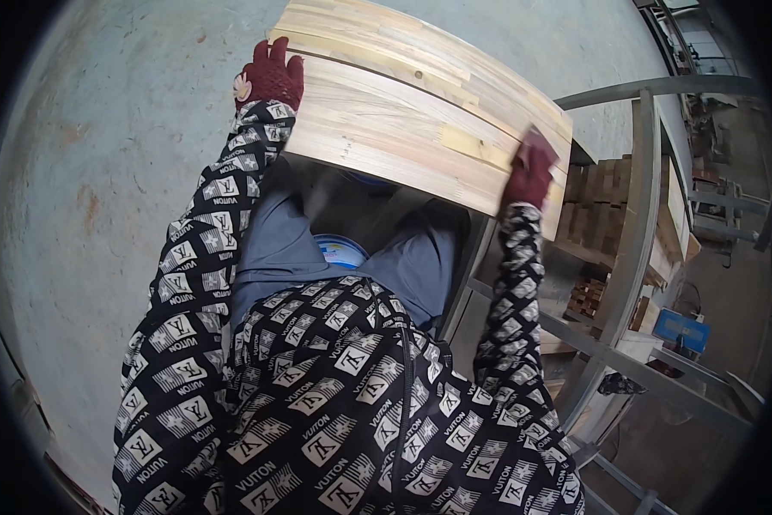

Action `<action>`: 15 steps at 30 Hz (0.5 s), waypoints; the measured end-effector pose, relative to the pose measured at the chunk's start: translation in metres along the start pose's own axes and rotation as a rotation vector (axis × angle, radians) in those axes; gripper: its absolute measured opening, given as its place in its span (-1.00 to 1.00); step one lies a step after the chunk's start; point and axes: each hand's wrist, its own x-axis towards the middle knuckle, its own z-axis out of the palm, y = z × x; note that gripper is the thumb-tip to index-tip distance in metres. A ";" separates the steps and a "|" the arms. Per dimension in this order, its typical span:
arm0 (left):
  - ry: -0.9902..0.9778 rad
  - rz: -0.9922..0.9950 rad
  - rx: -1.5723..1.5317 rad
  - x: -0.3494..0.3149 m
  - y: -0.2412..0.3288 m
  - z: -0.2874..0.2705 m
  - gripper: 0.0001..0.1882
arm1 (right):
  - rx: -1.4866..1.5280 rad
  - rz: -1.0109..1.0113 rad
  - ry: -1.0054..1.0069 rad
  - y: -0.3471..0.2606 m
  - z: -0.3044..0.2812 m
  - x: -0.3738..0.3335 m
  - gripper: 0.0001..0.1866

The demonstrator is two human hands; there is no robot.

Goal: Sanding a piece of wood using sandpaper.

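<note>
Pale laminated wood panels lie before me, with a dark seam running lengthwise between a near and a far board. My left hand, in a maroon knit glove with a flower patch, rests at their left end, its fingers stretched and spread. Over the right end is my right hand, gloved in the same maroon and blurred by motion. Its fingers look bunched on the wood, and whether they hold a small flat thing I cannot make out.
A grey-green work surface spreads to the left and beyond the panels. At right stands a grey metal frame, with stacked wood pieces and a blue box by it. A blue-and-white round lid shows between my legs.
</note>
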 end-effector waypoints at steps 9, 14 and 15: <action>0.050 0.067 0.060 0.002 -0.005 0.004 -0.46 | 0.262 -0.191 0.058 -0.129 0.080 -0.040 -0.48; 0.042 0.055 0.040 0.003 -0.009 0.007 -0.45 | 0.356 -0.575 -0.234 -0.209 0.093 -0.068 -0.39; 0.045 0.061 0.046 0.003 -0.009 0.007 -0.45 | 0.349 -0.636 -0.178 -0.197 0.087 -0.063 -0.40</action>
